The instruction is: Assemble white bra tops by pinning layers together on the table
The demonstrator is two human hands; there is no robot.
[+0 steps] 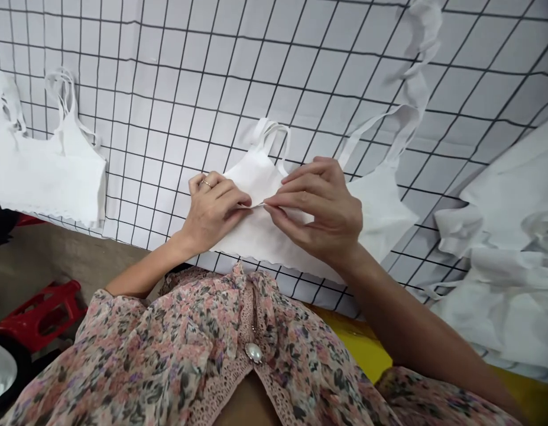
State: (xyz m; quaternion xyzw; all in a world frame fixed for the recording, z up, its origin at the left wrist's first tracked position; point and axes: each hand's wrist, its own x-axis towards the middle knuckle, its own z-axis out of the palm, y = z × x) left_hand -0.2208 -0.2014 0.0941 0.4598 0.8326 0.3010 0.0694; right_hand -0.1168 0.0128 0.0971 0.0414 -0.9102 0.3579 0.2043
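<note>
A white camisole top [251, 174] with thin double straps lies on a grid-lined white sheet [176, 77], its lower hem scalloped. My left hand [211, 210], with a gold ring on one finger, rests on the top's left part, its fingertips gripping the cloth. My right hand [320, 210] comes in from the other side and pinches a small fold of the same cloth between thumb and forefinger. The two hands nearly meet at that fold [256, 205]. Much of the top's middle is hidden under my hands.
A second white top [43, 165] lies at the sheet's left edge. Loose white fabric [499, 254] is heaped at the right, and a ruffled white strip [415, 71] runs upward. A red plastic stool [43, 313] stands low at left, above a yellow surface [357, 337].
</note>
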